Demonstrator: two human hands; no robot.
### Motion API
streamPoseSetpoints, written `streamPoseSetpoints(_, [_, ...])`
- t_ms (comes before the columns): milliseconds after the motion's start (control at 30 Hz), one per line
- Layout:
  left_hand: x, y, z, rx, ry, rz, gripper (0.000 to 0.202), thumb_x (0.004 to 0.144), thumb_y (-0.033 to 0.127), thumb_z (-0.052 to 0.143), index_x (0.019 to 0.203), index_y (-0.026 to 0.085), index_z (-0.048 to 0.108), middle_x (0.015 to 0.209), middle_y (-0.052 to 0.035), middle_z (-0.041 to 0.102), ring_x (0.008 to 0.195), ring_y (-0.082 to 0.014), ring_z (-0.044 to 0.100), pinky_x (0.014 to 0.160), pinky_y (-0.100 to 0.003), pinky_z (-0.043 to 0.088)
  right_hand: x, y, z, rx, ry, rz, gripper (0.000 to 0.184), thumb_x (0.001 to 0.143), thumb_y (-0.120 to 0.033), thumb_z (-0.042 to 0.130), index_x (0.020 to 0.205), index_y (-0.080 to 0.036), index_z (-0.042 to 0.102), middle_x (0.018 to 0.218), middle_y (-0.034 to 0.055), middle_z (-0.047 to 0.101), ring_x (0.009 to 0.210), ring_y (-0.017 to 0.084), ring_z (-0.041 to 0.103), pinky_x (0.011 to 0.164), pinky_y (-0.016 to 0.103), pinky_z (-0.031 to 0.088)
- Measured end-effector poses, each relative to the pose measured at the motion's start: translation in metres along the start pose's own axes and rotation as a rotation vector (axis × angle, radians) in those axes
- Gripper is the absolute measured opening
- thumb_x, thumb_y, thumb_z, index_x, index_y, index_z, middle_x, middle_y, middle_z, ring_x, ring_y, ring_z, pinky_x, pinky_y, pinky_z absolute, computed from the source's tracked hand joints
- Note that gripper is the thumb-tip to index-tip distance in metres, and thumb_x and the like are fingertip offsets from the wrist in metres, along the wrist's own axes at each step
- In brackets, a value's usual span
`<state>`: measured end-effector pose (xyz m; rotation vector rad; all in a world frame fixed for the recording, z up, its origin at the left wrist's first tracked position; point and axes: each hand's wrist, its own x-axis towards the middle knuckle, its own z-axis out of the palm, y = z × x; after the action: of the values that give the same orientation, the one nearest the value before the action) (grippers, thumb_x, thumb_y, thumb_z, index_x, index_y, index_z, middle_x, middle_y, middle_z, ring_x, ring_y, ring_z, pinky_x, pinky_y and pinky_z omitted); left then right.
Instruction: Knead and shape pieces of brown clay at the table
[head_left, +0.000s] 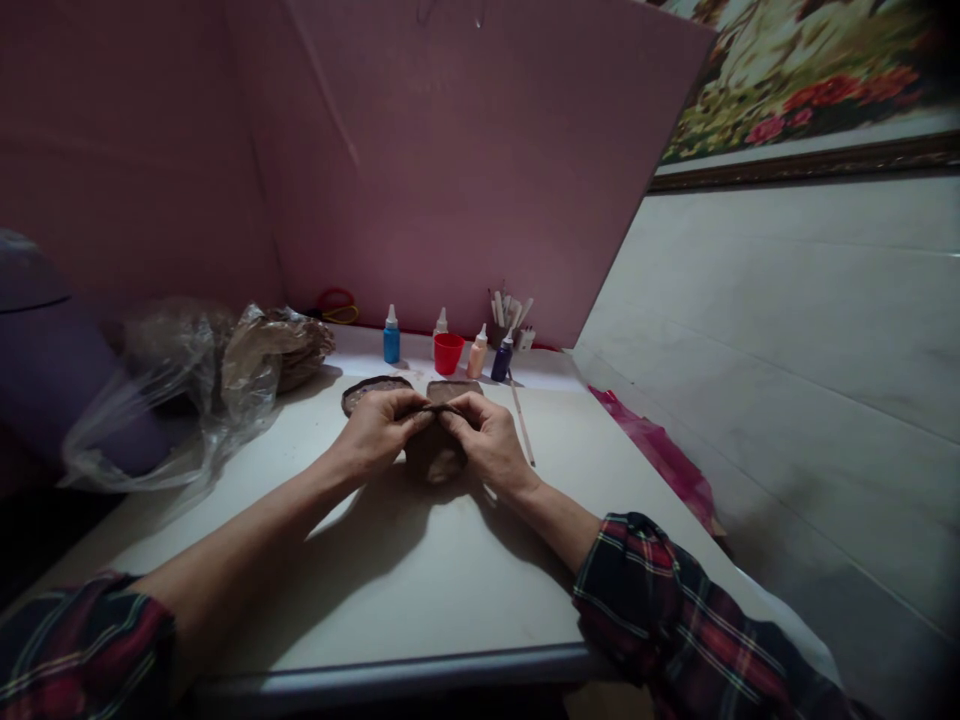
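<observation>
- Pink backing (450,170) stands at 12 o'clock from the clay (435,462), beyond the table (480,600).
- The pale table spreads beneath everything at work; the clay sits near its middle, between the hands.
- A framed picture (825,90) hangs at 2 o'clock, on the wall.
- A purple bin (52,370) stands at 9 to 10 o'clock.
- Crumpled clear plastic (247,370) lies at 10 o'clock, beside the bin.
- Left hand (379,425): thumb and fingers pinched on the clay's dark upper edge.
- Right hand (487,435): pinching the same edge, its fingertips just beside the left's; whether that edge is a separate strip, I cannot tell.
- The clay is a brown, rounded piece, its top partly hidden by fingers.
- A dark-rimmed dish (344,402) lies at 10 to 11 o'clock; a squarish brown piece (454,388) at 12.
- A red cup (448,355) stands at 12, behind that piece.
- Bottles: blue (391,345) at 11, peach (476,360) and dark (502,362) at 1.
- A thin stick (523,422) lies at 2 o'clock.
</observation>
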<state>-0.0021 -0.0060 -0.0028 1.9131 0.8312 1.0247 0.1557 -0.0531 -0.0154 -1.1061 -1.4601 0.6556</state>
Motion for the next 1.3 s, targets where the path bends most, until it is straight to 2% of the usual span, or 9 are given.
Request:
streamPoseSetpoints(100, [0.0, 0.0, 0.0, -0.097, 0.005, -0.036, 0.038, 0.071, 0.037, 0.066, 0.101, 0.014, 0.064, 0.094, -0.0059, 0.07, 0.084, -0.0194, 0.063, 0.075, -0.03, 0.049, 0.002, 0.001, -0.001, 0.01, 0.07, -0.007, 0.014, 0.081, -0.031, 0.057, 0.082, -0.017, 0.06, 0.078, 0.0018, 0.064, 0.075, 0.016, 0.06, 0.071, 0.027, 0.047])
streamPoseSetpoints(300, [-0.002, 0.001, -0.002, -0.014, 0.041, -0.076, 0.025, 0.071, 0.036, 0.064, 0.081, 0.013, 0.065, 0.074, -0.004, 0.066, 0.068, -0.0172, 0.06, 0.063, -0.028, 0.046, 0.003, 0.002, -0.001, -0.033, 0.044, 0.009, 0.018, 0.078, -0.032, 0.061, 0.089, -0.018, 0.058, 0.08, 0.0025, 0.064, 0.075, 0.017, 0.06, 0.071, 0.029, 0.047])
streamPoseSetpoints(433, [-0.004, 0.001, -0.001, 0.07, -0.026, -0.027, 0.019, 0.072, 0.032, 0.063, 0.075, 0.014, 0.066, 0.069, -0.0019, 0.064, 0.065, -0.015, 0.057, 0.059, -0.024, 0.044, 0.001, -0.001, -0.001, -0.065, 0.004, -0.029, 0.016, 0.078, -0.031, 0.063, 0.086, -0.017, 0.063, 0.081, 0.0032, 0.066, 0.078, 0.017, 0.061, 0.071, 0.028, 0.047])
streamPoseSetpoints(633, [-0.007, -0.002, 0.002, -0.051, -0.027, -0.055, 0.013, 0.069, 0.026, 0.065, 0.062, 0.014, 0.062, 0.059, 0.0018, 0.059, 0.056, -0.0112, 0.052, 0.052, -0.021, 0.041, -0.002, -0.003, 0.0, -0.035, 0.017, -0.036, 0.012, 0.079, -0.027, 0.061, 0.077, -0.017, 0.065, 0.072, 0.0014, 0.065, 0.07, 0.015, 0.058, 0.066, 0.026, 0.045])
streamPoseSetpoints(733, [-0.006, -0.001, 0.003, -0.061, -0.002, -0.062, 0.015, 0.07, 0.029, 0.065, 0.073, 0.014, 0.068, 0.068, -0.0012, 0.066, 0.065, -0.0143, 0.059, 0.059, -0.024, 0.045, -0.002, -0.002, -0.001, -0.043, 0.048, -0.027, 0.013, 0.08, -0.03, 0.06, 0.079, -0.017, 0.065, 0.073, 0.001, 0.064, 0.07, 0.015, 0.058, 0.067, 0.026, 0.045])
streamPoseSetpoints(833, [-0.004, 0.002, 0.003, -0.088, 0.005, -0.088, 0.038, 0.068, 0.033, 0.07, 0.101, 0.016, 0.067, 0.09, -0.0048, 0.072, 0.082, -0.0194, 0.064, 0.071, -0.029, 0.05, 0.0, 0.0, -0.003, -0.063, 0.118, -0.001, 0.014, 0.081, -0.031, 0.058, 0.08, -0.018, 0.064, 0.075, 0.0014, 0.064, 0.073, 0.016, 0.058, 0.07, 0.027, 0.046])
streamPoseSetpoints(900, [-0.002, 0.003, 0.002, -0.11, 0.018, -0.103, 0.047, 0.065, 0.035, 0.072, 0.107, 0.015, 0.064, 0.097, -0.0069, 0.071, 0.087, -0.0219, 0.065, 0.074, -0.032, 0.051, 0.001, 0.0, -0.004, -0.069, 0.16, 0.018, 0.014, 0.08, -0.031, 0.058, 0.08, -0.018, 0.062, 0.076, 0.0015, 0.063, 0.074, 0.016, 0.058, 0.071, 0.028, 0.046])
streamPoseSetpoints(1167, [0.003, -0.005, -0.005, -0.091, 0.065, -0.134, 0.025, 0.062, 0.032, 0.07, 0.079, 0.013, 0.067, 0.076, -0.0051, 0.07, 0.071, -0.0202, 0.064, 0.067, -0.031, 0.049, 0.004, 0.003, -0.003, -0.006, 0.125, 0.072, 0.015, 0.08, -0.032, 0.057, 0.08, -0.017, 0.059, 0.073, 0.0014, 0.06, 0.07, 0.015, 0.056, 0.068, 0.028, 0.046])
streamPoseSetpoints(1300, [0.003, -0.008, -0.006, 0.032, 0.075, -0.074, 0.019, 0.067, 0.031, 0.065, 0.076, 0.015, 0.069, 0.074, -0.005, 0.071, 0.068, -0.0192, 0.064, 0.065, -0.03, 0.049, 0.003, 0.002, -0.003, -0.008, 0.047, 0.04, 0.025, 0.076, -0.034, 0.064, 0.094, -0.017, 0.061, 0.088, 0.0044, 0.066, 0.082, 0.017, 0.061, 0.077, 0.031, 0.048])
